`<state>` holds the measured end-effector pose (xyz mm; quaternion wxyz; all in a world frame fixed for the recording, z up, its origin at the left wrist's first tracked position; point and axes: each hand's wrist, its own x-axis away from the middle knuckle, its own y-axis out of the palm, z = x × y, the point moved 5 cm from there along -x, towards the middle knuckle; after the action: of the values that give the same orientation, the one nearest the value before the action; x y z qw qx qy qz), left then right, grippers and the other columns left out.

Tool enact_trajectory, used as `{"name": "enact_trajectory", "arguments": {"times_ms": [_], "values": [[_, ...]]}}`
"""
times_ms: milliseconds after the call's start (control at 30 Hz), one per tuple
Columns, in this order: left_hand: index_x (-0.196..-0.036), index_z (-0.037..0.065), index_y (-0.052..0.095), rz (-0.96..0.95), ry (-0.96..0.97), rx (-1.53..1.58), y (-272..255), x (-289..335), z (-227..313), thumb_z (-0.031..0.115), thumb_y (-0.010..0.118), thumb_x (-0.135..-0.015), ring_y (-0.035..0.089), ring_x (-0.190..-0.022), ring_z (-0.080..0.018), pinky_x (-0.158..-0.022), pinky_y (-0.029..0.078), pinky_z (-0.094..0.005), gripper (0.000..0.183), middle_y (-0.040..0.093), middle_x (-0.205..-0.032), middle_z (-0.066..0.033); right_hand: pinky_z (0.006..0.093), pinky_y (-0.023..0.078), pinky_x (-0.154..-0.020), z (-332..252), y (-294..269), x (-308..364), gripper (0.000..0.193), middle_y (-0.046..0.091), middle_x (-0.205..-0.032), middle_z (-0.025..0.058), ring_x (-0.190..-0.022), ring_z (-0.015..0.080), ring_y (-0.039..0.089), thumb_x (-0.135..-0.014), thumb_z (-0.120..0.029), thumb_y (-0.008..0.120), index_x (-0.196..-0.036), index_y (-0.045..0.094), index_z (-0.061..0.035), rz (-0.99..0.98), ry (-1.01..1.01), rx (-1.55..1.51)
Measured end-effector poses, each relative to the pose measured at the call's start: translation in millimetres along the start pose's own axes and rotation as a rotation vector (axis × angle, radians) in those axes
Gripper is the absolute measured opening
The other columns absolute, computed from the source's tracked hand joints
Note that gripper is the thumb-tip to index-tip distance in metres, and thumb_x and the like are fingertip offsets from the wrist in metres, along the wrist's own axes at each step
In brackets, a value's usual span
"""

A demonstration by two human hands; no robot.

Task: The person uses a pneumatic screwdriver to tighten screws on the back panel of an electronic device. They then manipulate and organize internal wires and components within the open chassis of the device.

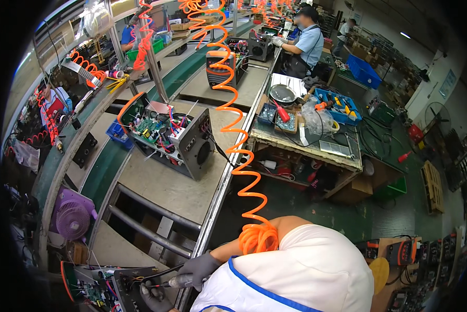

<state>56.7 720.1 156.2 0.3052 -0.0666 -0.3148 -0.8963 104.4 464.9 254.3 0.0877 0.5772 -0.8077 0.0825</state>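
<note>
At the bottom left, a welding-machine-like unit (95,286) with exposed green circuit boards and a dark end panel (127,286) stands on the line. My gloved right hand (198,271) is closed around a screwdriver-like tool (179,281), whose thin shaft points left toward that panel. Just below, my gloved left hand (154,298) is against the panel, near the tool's tip, with its fingers bent together. What they pinch, if anything, is hidden. A dark cable (166,271) runs from the panel past my right hand. An orange coiled hose (258,236) hangs across my right arm.
Further along the conveyor stand another open unit (166,135) and a cased unit (220,70). A workbench (306,143) with tools and blue trays (337,106) is on the right. A purple fan (72,218) stands at left. A co-worker (308,41) works beyond.
</note>
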Motion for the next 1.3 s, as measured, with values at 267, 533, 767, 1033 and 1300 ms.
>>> {"name": "enact_trajectory", "arguments": {"times_ms": [267,533,767,1033,1300], "values": [[-0.108,0.002,0.055,-0.015,0.092,-0.078,6.1,0.9,0.7,0.023,0.053,-0.09,0.041,-0.047,-0.0068,-0.045,0.038,-0.0204,0.028,0.057,-0.073,-0.0053,0.0368,0.044,-0.071,21.9,5.7,-8.2,0.073,0.057,-0.096,0.0133,-0.085,0.0254,0.055,-0.05,-0.017,0.07,-0.118,0.048,-0.0008,-0.019,-0.013,-0.207],[-0.116,0.005,0.053,-0.041,0.063,-0.118,-5.5,11.9,6.9,0.024,0.05,-0.091,0.059,-0.082,-0.0151,-0.073,0.053,-0.0306,0.032,0.06,-0.11,-0.0112,0.0386,0.045,-0.079,4.8,3.0,0.9,0.089,0.057,-0.104,0.0193,-0.094,0.0334,0.057,-0.046,-0.028,0.074,-0.126,0.043,-0.0033,0.041,0.008,0.222],[-0.118,0.006,0.052,0.021,0.022,0.164,-1.3,17.4,-1.4,0.025,0.049,-0.092,0.035,-0.042,-0.0028,-0.035,0.03,-0.0172,0.033,0.059,-0.116,-0.0118,0.0384,0.045,-0.075,-1.4,4.1,-1.1,0.067,0.06,-0.093,0.0172,-0.088,0.0314,0.058,-0.047,-0.022,0.069,-0.11,0.054,-0.0029,0.046,-0.027,0.073],[-0.111,0.003,0.056,0.27,0.179,-0.246,-40.8,7.2,-2.4,0.027,0.055,-0.089,0.034,-0.046,-0.0011,-0.038,0.025,-0.0151,0.033,0.063,-0.092,-0.0071,0.0413,0.045,-0.077,-1.7,2.2,-2.7,0.066,0.061,-0.095,0.018,-0.09,0.0343,0.058,-0.047,-0.023,0.069,-0.109,0.054,-0.0066,0.055,-0.029,0.217],[-0.109,0.006,0.056,0.146,0.112,-0.195,-3.0,22.8,8.5,0.024,0.056,-0.089,0.029,-0.041,-0.0021,-0.034,0.021,-0.0185,0.027,0.045,-0.063,0.0039,0.0378,0.044,-0.079,1.7,-0.1,-2.5,0.073,0.059,-0.1,0.0162,-0.092,0.0296,0.057,-0.05,-0.021,0.07,-0.118,0.049,-0.0034,-0.022,0.001,0.147]]}}
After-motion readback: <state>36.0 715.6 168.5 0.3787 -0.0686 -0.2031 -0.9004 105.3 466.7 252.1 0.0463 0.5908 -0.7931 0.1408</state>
